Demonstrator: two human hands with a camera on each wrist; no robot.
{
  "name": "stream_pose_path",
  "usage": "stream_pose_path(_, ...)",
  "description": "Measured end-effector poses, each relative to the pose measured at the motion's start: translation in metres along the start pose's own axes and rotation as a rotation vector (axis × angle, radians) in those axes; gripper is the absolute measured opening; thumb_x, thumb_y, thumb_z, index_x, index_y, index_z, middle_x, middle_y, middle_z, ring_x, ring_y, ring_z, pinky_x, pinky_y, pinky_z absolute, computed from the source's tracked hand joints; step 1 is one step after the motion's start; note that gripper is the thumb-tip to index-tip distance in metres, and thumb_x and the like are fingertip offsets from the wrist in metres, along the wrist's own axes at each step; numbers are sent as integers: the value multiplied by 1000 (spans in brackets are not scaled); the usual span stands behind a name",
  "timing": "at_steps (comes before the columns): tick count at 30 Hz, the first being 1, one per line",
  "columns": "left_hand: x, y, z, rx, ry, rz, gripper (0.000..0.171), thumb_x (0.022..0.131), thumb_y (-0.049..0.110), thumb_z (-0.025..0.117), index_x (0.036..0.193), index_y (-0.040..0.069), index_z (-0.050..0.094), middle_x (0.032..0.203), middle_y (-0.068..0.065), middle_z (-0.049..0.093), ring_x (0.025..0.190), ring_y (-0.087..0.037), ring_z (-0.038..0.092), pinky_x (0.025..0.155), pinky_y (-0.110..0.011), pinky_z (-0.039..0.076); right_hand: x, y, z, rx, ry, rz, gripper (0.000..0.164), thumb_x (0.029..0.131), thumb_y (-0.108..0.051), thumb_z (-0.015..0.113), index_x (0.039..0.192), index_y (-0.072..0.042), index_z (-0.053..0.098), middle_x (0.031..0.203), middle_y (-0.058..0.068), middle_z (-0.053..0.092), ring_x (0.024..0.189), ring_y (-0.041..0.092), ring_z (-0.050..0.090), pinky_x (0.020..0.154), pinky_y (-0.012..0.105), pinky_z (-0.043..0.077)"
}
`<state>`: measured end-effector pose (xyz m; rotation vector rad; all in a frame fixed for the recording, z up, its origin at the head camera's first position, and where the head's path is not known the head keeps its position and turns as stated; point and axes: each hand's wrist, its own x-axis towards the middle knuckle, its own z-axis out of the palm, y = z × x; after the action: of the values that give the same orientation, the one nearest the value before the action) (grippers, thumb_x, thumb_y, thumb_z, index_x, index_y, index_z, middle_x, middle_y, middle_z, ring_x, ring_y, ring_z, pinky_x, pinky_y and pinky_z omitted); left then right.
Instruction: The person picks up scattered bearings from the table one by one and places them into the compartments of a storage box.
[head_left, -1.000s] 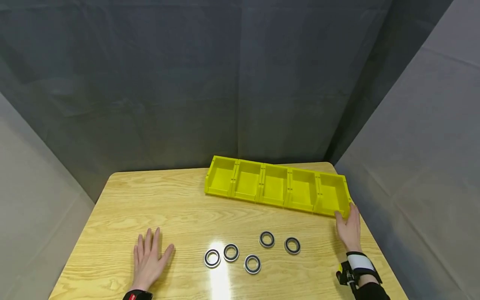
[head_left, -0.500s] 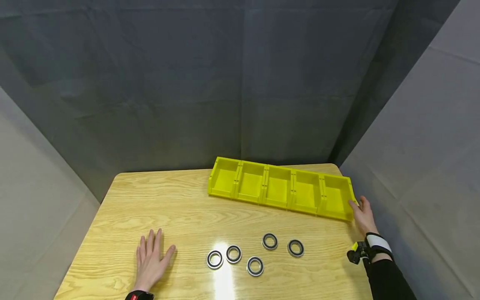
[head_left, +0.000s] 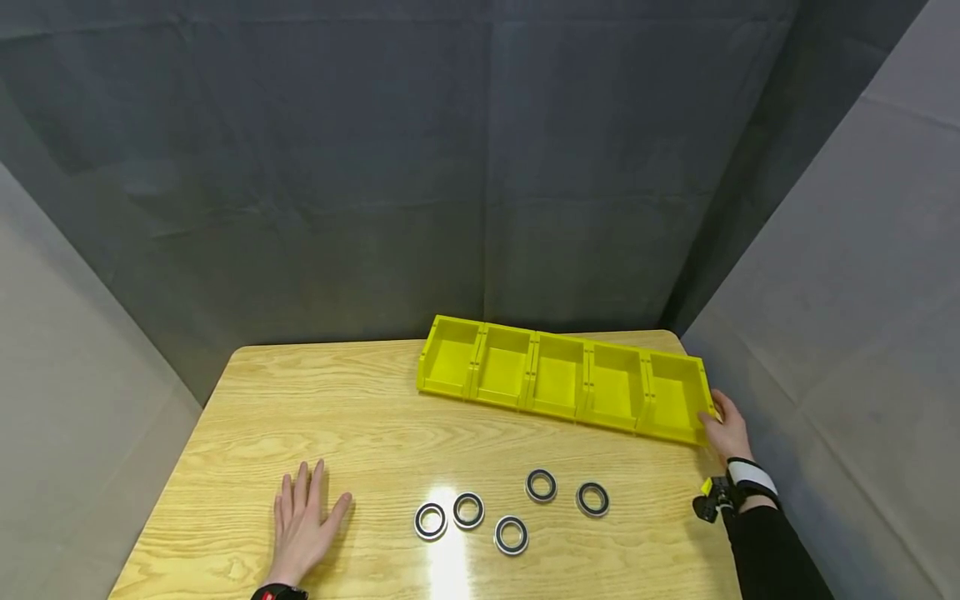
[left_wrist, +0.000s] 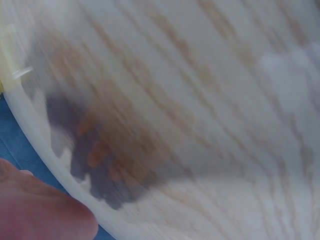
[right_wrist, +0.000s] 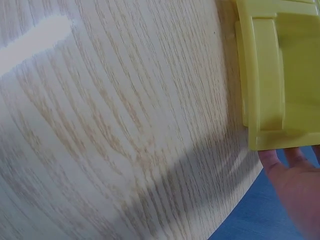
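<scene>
A row of joined yellow bins [head_left: 555, 412] lies slantwise across the back right of the table. My right hand [head_left: 727, 432] is at its right end, with the thumb by the front corner of the end bin. In the right wrist view, fingertips [right_wrist: 269, 159] touch the outside of the bin's end wall [right_wrist: 300, 140]. My left hand [head_left: 302, 533] rests on the table at the front left, palm down, fingers spread and holding nothing. Between the hands lie several ball bearings, among them a left one [head_left: 418, 522] and a right one [head_left: 592, 512].
The wooden table [head_left: 337, 400] has rounded back corners. A dark curtain [head_left: 360, 208] hangs behind it, with grey panels on the left [head_left: 67, 375] and right [head_left: 847, 333]. A camera [head_left: 708, 504] sits on the right wrist.
My right hand has shifted right, from the bins' front right corner round to their end wall. The view has shifted slightly. My left hand and the bearings keep their places.
</scene>
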<state>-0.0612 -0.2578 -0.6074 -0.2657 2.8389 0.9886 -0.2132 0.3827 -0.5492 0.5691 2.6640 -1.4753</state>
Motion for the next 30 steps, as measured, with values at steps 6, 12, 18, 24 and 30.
stream_pose_path(6,0,1,1,2,4,4,86,103,52,45,161,4,4,165,-33,-7,148,-59,-17,117,-72,-16,1,2,0,-15,0,8,66,103,-3,38,160,3,5,162,37,14,149,53,19,122,61,24)
stream_pose_path(12,0,0,1,12,12,4,86,102,52,46,161,3,6,165,-33,-7,149,-59,-16,117,-73,-14,-1,4,0,-40,-11,10,64,102,-2,40,158,6,10,157,41,21,144,57,28,117,62,32)
stream_pose_path(18,1,0,2,15,10,5,87,103,53,45,161,4,5,165,-32,-7,149,-58,-16,118,-72,-13,-4,2,3,-16,-16,13,63,101,1,41,158,5,16,156,40,24,142,56,31,116,62,35)
stream_pose_path(24,2,0,4,13,5,11,86,103,53,44,161,4,4,165,-33,-7,149,-58,-16,117,-73,-14,-4,0,5,-44,-38,-11,62,100,3,42,157,6,18,156,41,26,144,55,30,115,61,36)
stream_pose_path(30,3,7,3,2,-4,14,86,103,52,45,161,3,5,165,-33,-8,149,-59,-16,117,-73,-14,-1,0,2,-107,-70,-38,61,100,2,43,156,9,19,154,42,28,142,55,32,113,62,38)
